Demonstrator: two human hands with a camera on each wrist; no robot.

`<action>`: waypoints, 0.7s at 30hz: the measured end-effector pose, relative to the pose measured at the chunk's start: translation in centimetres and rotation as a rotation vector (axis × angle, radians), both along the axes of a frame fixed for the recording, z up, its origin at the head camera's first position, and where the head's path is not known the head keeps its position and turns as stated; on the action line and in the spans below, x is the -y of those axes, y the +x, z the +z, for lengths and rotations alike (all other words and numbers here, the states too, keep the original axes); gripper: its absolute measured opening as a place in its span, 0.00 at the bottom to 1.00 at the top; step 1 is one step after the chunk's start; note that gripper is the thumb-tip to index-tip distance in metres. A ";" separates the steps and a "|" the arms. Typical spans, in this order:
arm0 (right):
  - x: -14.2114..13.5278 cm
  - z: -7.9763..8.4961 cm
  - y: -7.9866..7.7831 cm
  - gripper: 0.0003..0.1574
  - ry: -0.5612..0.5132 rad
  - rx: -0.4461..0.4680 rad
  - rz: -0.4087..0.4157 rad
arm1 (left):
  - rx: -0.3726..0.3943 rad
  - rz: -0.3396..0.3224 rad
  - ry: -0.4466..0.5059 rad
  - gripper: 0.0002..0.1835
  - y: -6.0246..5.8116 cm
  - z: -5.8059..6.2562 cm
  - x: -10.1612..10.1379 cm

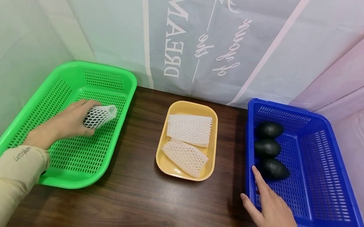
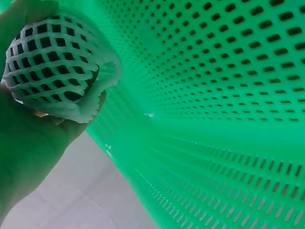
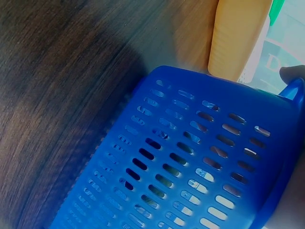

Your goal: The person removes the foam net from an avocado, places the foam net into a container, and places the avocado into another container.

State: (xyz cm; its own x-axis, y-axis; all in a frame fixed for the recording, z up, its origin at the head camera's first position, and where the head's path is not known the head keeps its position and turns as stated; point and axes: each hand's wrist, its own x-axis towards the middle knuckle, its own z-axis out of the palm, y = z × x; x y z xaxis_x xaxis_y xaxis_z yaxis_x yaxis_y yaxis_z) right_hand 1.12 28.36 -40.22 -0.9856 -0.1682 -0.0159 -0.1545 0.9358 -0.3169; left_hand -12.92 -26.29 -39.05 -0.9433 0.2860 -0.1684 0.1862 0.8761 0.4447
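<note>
My left hand grips a dark avocado in a white foam net sleeve inside the green basket. In the left wrist view, dark skin shows through the mesh of the sleeve, whose loose end sticks out past the fruit. At the right, my right hand lies over the near left rim of the blue basket, its fingers mostly straight. Three dark avocados sit in a row along that basket's left side. Only a fingertip of it shows beyond the rim in the right wrist view.
Between the baskets stands a yellow tray with two white foam net sleeves lying flat in it. All of them are on a dark wooden table. A printed curtain hangs behind, with pale cloth at both sides.
</note>
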 end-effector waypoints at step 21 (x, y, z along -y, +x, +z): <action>0.1 0.1 0.1 0.51 -0.022 -0.021 -0.006 | -0.139 -0.015 0.070 0.50 1.4 2.7 -3.6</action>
